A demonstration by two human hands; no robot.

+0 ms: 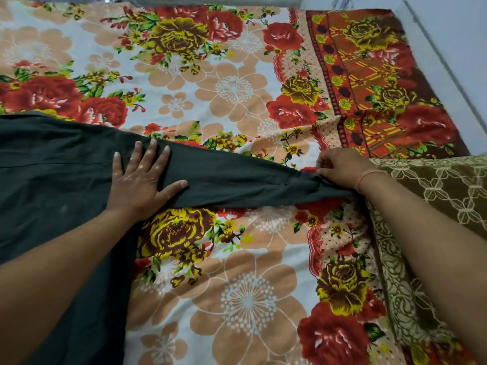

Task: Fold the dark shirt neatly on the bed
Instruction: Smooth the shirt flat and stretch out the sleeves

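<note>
The dark shirt (52, 180) lies spread over the left half of the bed, on a floral sheet (237, 285). One long sleeve (237, 184) stretches out to the right across the sheet. My left hand (142, 180) rests flat on the sleeve near the shoulder, fingers spread, pressing the cloth down. My right hand (342, 168) pinches the sleeve's cuff end at the right, pulling it taut. The shirt's lower left part runs out of view under my left arm.
A brown patterned cloth (434, 185) lies at the right side of the bed, beside my right arm. The sheet's red and yellow border (369, 75) runs along the far right. A pale wall (453, 27) rises beyond the bed's right edge.
</note>
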